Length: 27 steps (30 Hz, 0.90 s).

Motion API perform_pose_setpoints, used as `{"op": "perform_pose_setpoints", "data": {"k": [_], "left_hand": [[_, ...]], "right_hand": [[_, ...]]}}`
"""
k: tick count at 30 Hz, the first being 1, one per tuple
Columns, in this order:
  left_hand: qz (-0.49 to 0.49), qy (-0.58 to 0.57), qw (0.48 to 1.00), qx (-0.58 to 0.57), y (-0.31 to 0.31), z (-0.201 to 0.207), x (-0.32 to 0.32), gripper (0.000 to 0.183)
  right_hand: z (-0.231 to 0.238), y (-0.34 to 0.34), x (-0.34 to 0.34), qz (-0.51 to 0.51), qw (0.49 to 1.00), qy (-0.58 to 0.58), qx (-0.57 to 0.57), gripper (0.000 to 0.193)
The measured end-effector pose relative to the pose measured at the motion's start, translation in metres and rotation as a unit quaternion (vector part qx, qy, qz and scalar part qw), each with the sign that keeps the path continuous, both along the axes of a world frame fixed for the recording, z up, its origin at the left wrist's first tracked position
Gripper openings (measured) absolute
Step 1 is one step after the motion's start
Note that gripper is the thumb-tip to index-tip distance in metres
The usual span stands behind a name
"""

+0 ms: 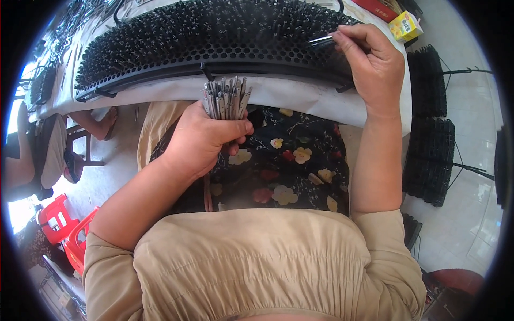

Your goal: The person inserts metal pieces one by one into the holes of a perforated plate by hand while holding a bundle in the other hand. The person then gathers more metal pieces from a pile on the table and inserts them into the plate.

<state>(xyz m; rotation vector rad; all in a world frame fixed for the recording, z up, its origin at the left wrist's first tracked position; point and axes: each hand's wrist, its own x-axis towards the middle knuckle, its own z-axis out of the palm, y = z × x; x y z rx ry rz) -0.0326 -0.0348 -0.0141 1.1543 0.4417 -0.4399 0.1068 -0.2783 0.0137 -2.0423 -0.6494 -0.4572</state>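
My left hand (206, 134) is wrapped around an upright bundle of thin grey metal strips (226, 99), whose ends seem to have small holes. It is in front of the table edge, above my lap. My right hand (375, 64) is raised over the right end of a long black rack (182, 55) with rows of round holes. Between its thumb and fingers is a slim shiny metal strip (321, 40); whether there is more than one I cannot tell. Dense dark pieces (214, 24) stand upright in the rack's holes behind the front rows.
The rack lies on a white-covered table (300, 88). A yellow carton (405, 27) stands at the far right corner. Black racks on rods (428, 160) are to the right. At left are another person's arm (96, 125), a wooden stool (80, 144) and red plastic chairs (56, 219).
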Motion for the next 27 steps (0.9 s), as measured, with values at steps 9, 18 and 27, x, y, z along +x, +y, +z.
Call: {"op": "perform_pose_setpoints", "data": {"k": [9, 18, 27], "left_hand": [[-0.009, -0.007, 1.0, 0.014, -0.003, 0.002, 0.002, 0.021], [-0.011, 0.005, 0.999, 0.034, -0.003, 0.0, 0.001, 0.019], [-0.003, 0.014, 1.0, 0.006, -0.001, 0.0, 0.0, 0.022]], "right_hand": [[-0.003, 0.013, 0.002, 0.014, 0.99, -0.12, -0.078, 0.012], [-0.003, 0.025, -0.002, 0.027, 0.998, -0.05, 0.003, 0.014], [-0.005, 0.012, -0.002, -0.022, 0.998, -0.061, 0.007, 0.013]]}}
